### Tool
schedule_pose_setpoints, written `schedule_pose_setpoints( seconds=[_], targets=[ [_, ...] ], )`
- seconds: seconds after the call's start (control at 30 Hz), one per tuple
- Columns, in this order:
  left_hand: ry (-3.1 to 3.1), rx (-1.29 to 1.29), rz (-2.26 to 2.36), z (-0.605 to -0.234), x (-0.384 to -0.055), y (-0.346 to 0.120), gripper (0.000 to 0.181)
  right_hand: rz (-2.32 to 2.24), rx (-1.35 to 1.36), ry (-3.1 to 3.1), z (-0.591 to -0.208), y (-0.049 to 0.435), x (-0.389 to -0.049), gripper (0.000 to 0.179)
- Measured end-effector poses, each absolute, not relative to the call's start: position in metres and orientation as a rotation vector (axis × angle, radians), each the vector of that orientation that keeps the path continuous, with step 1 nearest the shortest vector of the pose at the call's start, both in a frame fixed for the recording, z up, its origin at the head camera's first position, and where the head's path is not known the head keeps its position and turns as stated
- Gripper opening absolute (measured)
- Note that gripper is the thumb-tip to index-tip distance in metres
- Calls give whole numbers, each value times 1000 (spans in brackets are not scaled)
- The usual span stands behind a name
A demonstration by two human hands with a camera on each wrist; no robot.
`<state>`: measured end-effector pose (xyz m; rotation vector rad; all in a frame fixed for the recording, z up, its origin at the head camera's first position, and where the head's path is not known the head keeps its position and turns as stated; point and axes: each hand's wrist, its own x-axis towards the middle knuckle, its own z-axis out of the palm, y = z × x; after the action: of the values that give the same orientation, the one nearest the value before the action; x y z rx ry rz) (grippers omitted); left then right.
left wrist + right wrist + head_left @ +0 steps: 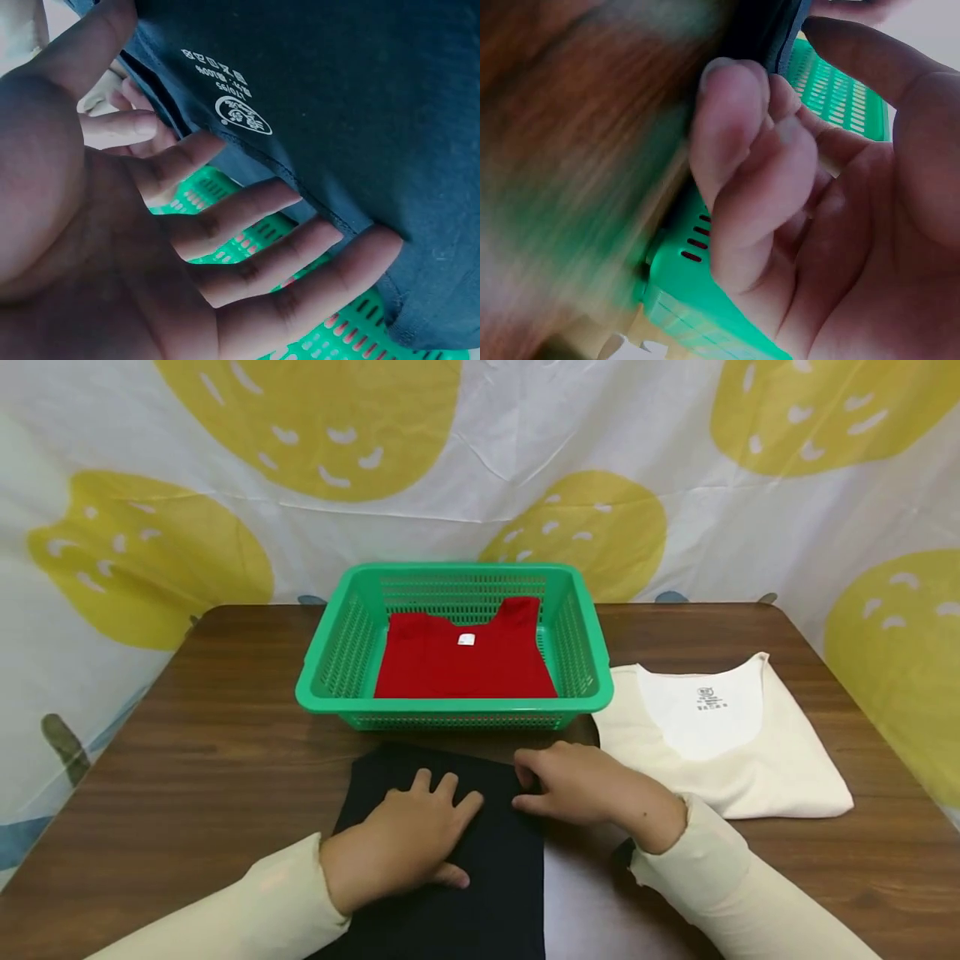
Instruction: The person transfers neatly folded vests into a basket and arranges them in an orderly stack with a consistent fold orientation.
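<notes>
Two hands are on the black garment (465,852), which lies folded on the brown table (187,752) directly in front of the green basket (453,647). I note the left hand (405,843) resting flat on the cloth, fingers spread and straight, grasping nothing; my left wrist view confirms the open palm (150,255) against the dark fabric (360,112), whose printed neck label is visible. The right hand (581,781) sits at the garment's right edge near its far corner. In my right wrist view its fingers (739,150) are curled and the thumb lies opposite them with the dark edge (769,34) running between; I record this as a pinch on the cloth edge.

Inside the basket lies a folded red garment (465,656), flat, with a small white tag showing. A cream garment (720,735) lies folded on the table to the right of the basket, just beside it and apart from the right hand. Both forearms wear cream sleeves (712,877).
</notes>
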<state>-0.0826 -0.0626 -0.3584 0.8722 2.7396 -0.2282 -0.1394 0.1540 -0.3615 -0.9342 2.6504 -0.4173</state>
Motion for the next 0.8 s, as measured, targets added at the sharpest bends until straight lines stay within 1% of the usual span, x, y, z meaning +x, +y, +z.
schedule_pose_setpoints(
  seconds=[0.47,0.8],
  targets=[
    [2787,935,-416,-354,-79,-43,79,-355,-896,2673,-362,159,-146,27],
    [2800,948,-388,-358,-78,-39,79,-387,-869,2662,-359,165,-145,29]
  ],
)
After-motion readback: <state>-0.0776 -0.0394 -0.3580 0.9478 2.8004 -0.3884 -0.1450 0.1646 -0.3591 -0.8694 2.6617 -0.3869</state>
